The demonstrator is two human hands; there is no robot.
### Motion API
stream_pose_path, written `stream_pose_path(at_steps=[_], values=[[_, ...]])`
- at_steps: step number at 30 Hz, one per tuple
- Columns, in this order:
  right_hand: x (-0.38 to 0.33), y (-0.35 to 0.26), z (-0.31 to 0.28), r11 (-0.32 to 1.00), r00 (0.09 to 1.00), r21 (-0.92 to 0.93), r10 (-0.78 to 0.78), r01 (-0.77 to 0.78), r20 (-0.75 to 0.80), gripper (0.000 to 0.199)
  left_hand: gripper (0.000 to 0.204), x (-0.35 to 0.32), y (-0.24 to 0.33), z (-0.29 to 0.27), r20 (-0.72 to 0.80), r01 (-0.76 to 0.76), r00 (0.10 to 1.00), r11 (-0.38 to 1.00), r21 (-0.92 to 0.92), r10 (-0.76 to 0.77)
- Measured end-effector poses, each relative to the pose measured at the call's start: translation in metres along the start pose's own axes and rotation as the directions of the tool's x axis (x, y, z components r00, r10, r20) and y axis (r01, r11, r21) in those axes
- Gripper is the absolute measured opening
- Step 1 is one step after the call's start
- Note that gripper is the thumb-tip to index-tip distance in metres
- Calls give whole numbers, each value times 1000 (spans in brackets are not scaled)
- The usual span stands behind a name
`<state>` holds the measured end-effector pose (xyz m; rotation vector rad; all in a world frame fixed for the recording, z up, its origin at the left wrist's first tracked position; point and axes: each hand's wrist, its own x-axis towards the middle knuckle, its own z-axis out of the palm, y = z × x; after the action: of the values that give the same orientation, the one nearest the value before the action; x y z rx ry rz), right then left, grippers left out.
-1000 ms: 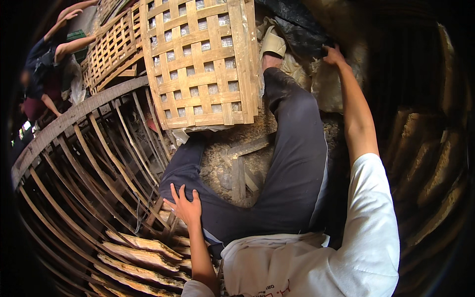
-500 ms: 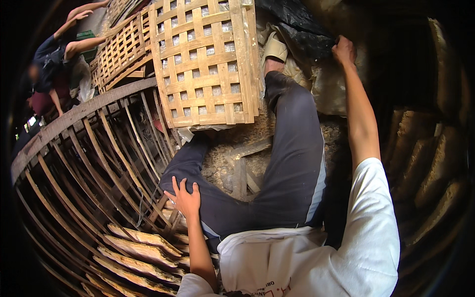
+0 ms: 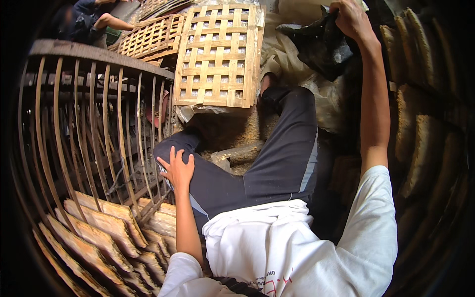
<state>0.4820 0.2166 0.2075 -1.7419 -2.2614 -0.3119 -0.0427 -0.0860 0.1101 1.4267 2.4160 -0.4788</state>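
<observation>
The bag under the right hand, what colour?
Black bag, crumpled, gripped by the right hand; head view.

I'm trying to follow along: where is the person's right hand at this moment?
In the head view, the right hand is stretched up to the top right, gripping a crumpled black sheet just right of the woven bamboo panel.

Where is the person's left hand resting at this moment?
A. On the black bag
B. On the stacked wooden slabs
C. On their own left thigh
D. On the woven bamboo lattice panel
C: the left hand lies flat on the dark trouser leg, while the right hand reaches up to the black bag.
</observation>
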Motion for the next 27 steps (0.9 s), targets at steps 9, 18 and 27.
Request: stream_pose_path(at_steps=[9, 18, 27], values=[[-15, -206, -188, 912, 945, 276, -326, 304, 34, 27, 73, 7, -17, 15, -167, -232, 969, 892, -387, 180], [-51, -333, -184, 619, 671, 350, -740, 703, -40, 26, 92, 12, 36, 1, -415, -721, 576, 198, -664, 704], [-65, -348, -63, 661, 736, 494, -674, 565, 61, 20, 11, 50, -23, 24, -241, -441, 755, 199, -875, 610]])
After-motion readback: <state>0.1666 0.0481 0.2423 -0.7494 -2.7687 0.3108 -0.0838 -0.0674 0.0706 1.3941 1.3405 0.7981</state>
